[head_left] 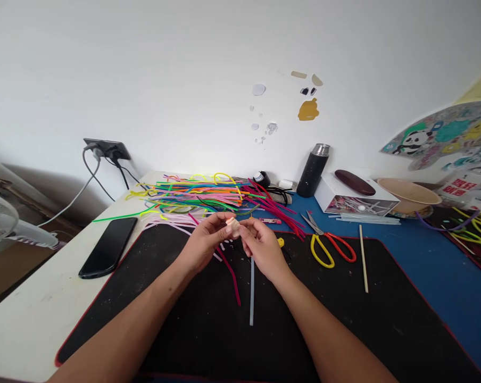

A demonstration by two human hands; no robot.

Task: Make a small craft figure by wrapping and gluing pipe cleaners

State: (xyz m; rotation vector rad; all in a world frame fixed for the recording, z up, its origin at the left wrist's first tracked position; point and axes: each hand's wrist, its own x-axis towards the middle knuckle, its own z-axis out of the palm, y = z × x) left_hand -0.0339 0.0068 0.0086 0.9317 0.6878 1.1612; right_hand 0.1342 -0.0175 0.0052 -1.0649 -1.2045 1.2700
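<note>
My left hand (208, 238) and my right hand (263, 246) meet above the black mat (176, 324). Both are closed, pinching a small cream piece (233, 225) with a bit of orange at its top; the fingers cover much of it, and its kind is unclear. Below my right hand lies a translucent glue stick (251, 298), its far end hidden by the hand. A dark red pipe cleaner (233, 276) rests on the mat between my forearms. Just beyond the hands, a pile of coloured pipe cleaners (200, 194) spreads along the wall side. Small white scraps lie close behind the fingers.
Scissors (322, 234) with yellow and red handles lie opened on the right, beside a wooden stick (363, 260). A phone (108, 247) is at the left. Along the back stand a black flask (313, 170), a white box (356, 197) and a beige bowl (410, 191).
</note>
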